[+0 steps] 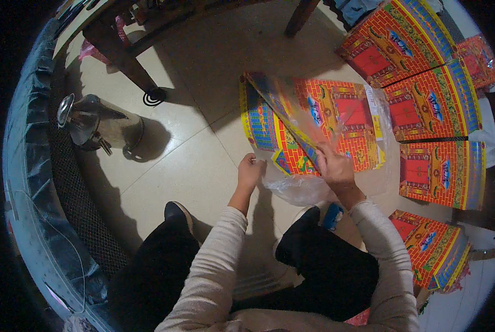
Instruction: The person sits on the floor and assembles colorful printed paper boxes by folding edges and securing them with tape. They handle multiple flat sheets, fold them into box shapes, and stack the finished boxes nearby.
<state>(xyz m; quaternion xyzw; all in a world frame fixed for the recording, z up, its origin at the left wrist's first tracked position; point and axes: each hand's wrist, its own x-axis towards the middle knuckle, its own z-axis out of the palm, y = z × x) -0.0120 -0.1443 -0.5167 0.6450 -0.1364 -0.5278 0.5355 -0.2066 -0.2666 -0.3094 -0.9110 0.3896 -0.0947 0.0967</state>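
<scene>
On the floor ahead of me lies a clear plastic bag (300,190) with brightly printed red-brick-pattern card sheets (308,91) in or under it. My right hand (337,170) is closed on the near edge of the top printed sheet, whose left side lifts and folds over at a slant. Beneath that fold, another sheet with a blue and yellow border (260,124) shows. Beside the bag's left end, my left hand (250,172) is closed, fingertips pinched together. What it holds, if anything, is too small to make out.
Similar printed card pieces (424,105) stand in a curved row at the right. A metal kettle (106,124) stands on the tiled floor at the left, near a dark wooden table leg (123,63) and a black coil (154,97). A small blue object (332,216) lies by my right foot.
</scene>
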